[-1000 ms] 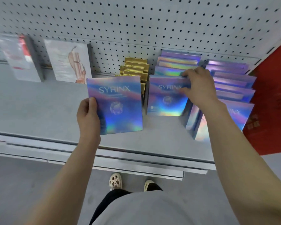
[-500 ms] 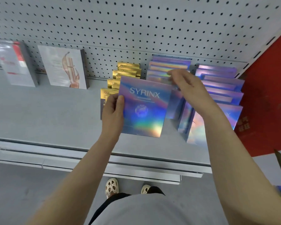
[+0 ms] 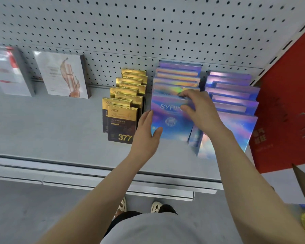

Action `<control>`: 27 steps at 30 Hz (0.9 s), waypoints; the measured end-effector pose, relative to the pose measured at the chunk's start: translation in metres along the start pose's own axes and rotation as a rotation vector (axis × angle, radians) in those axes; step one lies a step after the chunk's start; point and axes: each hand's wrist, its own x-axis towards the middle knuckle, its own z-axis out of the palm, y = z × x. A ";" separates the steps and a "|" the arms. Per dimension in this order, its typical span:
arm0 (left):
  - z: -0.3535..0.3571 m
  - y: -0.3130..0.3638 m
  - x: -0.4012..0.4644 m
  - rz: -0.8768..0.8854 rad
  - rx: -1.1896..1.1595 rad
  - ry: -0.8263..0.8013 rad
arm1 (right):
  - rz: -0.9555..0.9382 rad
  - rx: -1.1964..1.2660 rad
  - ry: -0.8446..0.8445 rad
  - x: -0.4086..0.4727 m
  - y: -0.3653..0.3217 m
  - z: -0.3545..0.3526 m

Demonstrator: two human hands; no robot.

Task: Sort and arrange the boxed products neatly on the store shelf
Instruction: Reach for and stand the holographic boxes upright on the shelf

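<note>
Two white boxes (image 3: 60, 74) are stood against the pegboard at far left of the shelf (image 3: 42, 124), the gold row (image 3: 123, 110) just beside the holographic rows. The front SYRINX box (image 3: 167, 118) is steadied by the left hand (image 3: 146, 136), fingers straight along its left edge. Its top edge is pinched by the right hand (image 3: 201, 111), apparently to square it with its row.

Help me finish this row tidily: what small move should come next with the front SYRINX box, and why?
Probably press the front SYRINX box back flush against the holographic row behind it, then let go. The left hand lies flat along its left edge, the right hand pinches its top, and it stands at the row's front.
</note>
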 end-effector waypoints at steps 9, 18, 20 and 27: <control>0.001 -0.002 0.017 -0.002 0.086 -0.028 | -0.037 -0.261 0.063 0.013 -0.001 0.004; -0.016 -0.002 0.001 0.005 -0.044 0.076 | -0.078 -0.289 0.113 0.008 -0.009 0.004; -0.029 -0.004 -0.009 0.011 -0.074 0.136 | -0.100 -0.260 0.177 0.003 -0.019 0.011; -0.105 -0.037 -0.066 -0.054 -0.124 0.368 | -0.206 -0.008 0.162 -0.028 -0.096 0.077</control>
